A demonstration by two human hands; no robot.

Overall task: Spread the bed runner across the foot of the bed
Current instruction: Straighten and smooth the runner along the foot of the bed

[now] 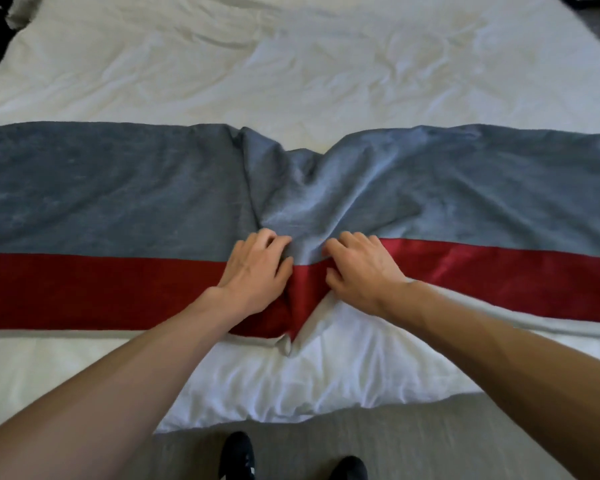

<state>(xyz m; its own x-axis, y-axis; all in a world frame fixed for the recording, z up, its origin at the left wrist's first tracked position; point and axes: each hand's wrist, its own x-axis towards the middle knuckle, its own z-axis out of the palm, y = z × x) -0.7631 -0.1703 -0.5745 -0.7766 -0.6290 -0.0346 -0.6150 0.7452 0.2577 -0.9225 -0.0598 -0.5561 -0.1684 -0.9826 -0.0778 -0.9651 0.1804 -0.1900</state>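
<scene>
A grey bed runner (101, 188) with a red band along its near edge lies across the white bed (291, 71) from left to right. Its middle is bunched into folds and pulled toward me, so the far edge dips there. My left hand (253, 271) and my right hand (357, 268) sit side by side on that bunched middle. The fingers of both hands curl into the fabric and grip the folds where grey meets red. The left and right stretches of the runner lie fairly flat.
The white duvet is wrinkled beyond the runner and hangs over the near edge of the bed. Grey carpet (413, 441) shows below, with my two black shoes (238, 455) at the bottom. Dark objects sit past the bed's far corners.
</scene>
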